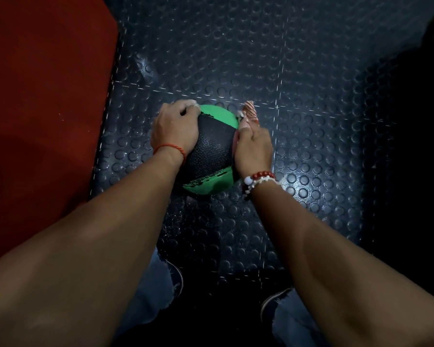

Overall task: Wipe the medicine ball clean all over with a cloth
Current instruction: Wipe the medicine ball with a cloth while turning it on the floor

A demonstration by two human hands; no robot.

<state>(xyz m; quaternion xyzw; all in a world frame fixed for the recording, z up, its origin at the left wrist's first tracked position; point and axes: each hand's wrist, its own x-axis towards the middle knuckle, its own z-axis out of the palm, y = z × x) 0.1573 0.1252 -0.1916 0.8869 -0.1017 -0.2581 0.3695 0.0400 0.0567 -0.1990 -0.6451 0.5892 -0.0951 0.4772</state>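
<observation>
A green and black medicine ball (212, 149) sits on the studded dark floor in the middle of the view. My left hand (174, 127) curls over the ball's upper left side and grips it. My right hand (253, 149) lies against the ball's right side, holding a striped reddish-white cloth (249, 113) whose end sticks out beyond my fingers. Most of the cloth is hidden under that hand.
A red mat or pad (43, 116) covers the floor on the left, its edge running close to the ball. Dark studded rubber flooring (273, 58) stretches ahead and to the right. My shoes (273, 300) and jeans show at the bottom.
</observation>
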